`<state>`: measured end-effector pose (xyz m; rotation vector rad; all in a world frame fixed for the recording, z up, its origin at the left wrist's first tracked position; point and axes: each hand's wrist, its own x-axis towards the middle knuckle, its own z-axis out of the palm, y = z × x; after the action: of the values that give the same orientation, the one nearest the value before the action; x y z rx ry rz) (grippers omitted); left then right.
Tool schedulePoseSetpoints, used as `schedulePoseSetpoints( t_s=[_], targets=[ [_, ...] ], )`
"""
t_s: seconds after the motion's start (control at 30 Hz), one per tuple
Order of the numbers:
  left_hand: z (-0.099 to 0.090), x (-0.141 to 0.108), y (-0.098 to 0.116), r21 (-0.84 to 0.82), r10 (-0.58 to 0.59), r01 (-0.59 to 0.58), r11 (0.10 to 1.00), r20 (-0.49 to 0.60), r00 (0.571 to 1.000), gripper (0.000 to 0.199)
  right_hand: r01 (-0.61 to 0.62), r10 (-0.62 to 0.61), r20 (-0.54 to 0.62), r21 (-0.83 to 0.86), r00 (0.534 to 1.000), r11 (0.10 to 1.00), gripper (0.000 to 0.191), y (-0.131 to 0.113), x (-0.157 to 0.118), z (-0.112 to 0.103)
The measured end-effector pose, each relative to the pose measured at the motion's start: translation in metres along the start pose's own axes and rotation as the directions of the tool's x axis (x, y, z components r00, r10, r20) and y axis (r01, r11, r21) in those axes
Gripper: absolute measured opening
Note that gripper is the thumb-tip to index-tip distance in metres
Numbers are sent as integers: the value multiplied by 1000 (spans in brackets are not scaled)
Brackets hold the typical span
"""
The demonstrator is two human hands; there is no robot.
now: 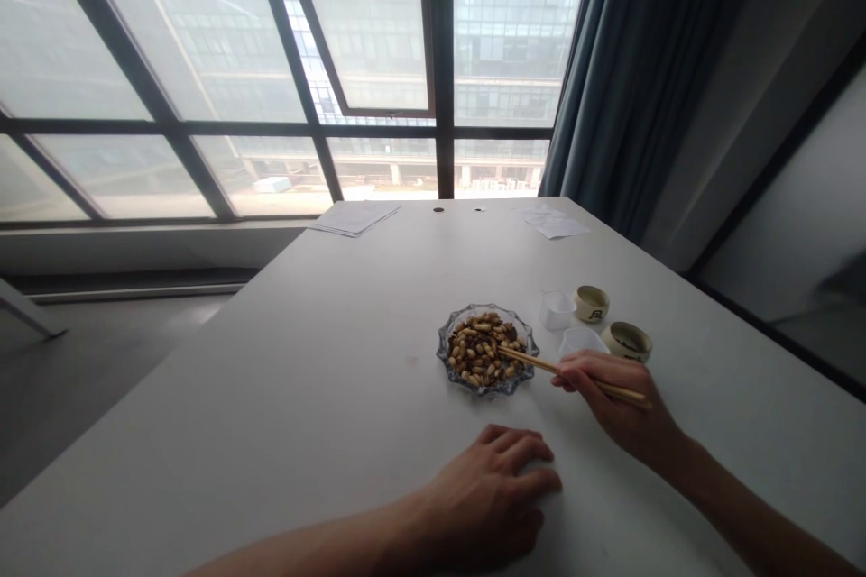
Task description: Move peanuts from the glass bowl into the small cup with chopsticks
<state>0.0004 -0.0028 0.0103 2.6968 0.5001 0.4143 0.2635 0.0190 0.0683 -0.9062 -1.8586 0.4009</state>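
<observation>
A scalloped glass bowl on the white table holds a heap of peanuts in shells and darker pieces. From the right, my right hand is closed around a pair of wooden chopsticks, whose tips touch the heap. Nearer the camera, my left hand rests on the tabletop below the bowl, its fingers loosely bent and slightly apart, with nothing visible in them.
Behind my right hand are two clear plastic containers and two round beige cups, the nearer one with dark contents. Papers lie at the far left and far right of the table.
</observation>
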Motion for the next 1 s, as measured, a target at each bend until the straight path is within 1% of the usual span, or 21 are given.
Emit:
schedulePoseSetpoints(
  t_s=[0.2, 0.37, 0.67, 0.77, 1.0],
  targets=[
    [0, 0, 0, -2, -2, 2, 1000, -2, 1000, 35, 74, -76, -41, -39, 996, 996, 20, -13, 3, -4],
    [0, 0, 0, -5, -4, 4, 1000, 4, 1000, 34, 89, -92, -27, -77, 995, 993, 19, -16, 2, -5],
    [0, 0, -2, 5, 3, -3, 1000, 18, 1000, 33, 86, -80, 82, -74, 993, 994, 15, -15, 13, -1],
    [0, 1, -1, 4, -1, 1, 1000, 15, 1000, 33, 92, -81, 137, -75, 987, 993, 15, -16, 18, -3],
    [0, 1, -2, 3, 3, -3, 1000, 15, 1000, 35, 130, -79, 278, -168, 957, 977, 27, -20, 40, -5]
  ],
)
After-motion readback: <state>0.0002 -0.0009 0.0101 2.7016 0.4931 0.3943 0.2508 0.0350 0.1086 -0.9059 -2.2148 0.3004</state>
